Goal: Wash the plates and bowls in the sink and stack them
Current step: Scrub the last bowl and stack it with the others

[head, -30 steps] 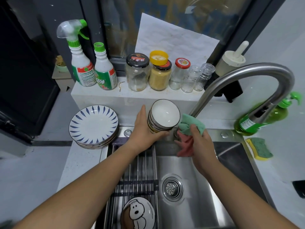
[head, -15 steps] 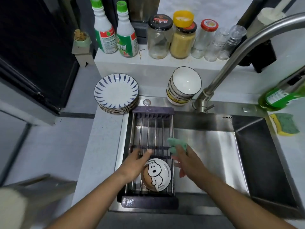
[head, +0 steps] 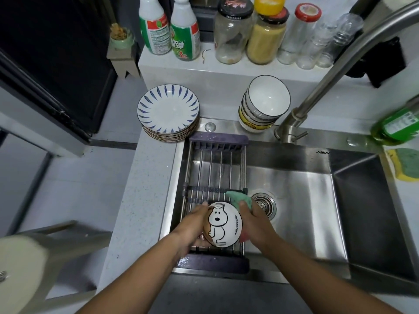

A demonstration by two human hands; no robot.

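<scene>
**A:** What has changed?

**B:** Half a second ago the left hand [head: 192, 225] was only reaching for the Snoopy bowl [head: 223, 225]. Now its fingers curl round the bowl's left side, at the near end of the sink rack [head: 215, 168].

**A:** And the right hand [head: 254, 220]?

**B:** It clutches the green cloth [head: 240, 198] against the bowl's right side.

**A:** Meaning?

**B:** Wiping is probably about to begin on the last piece. The stacked bowls [head: 263, 109] and the plate stack [head: 169, 116] stand just beyond the rack's far end and look finished.
</scene>
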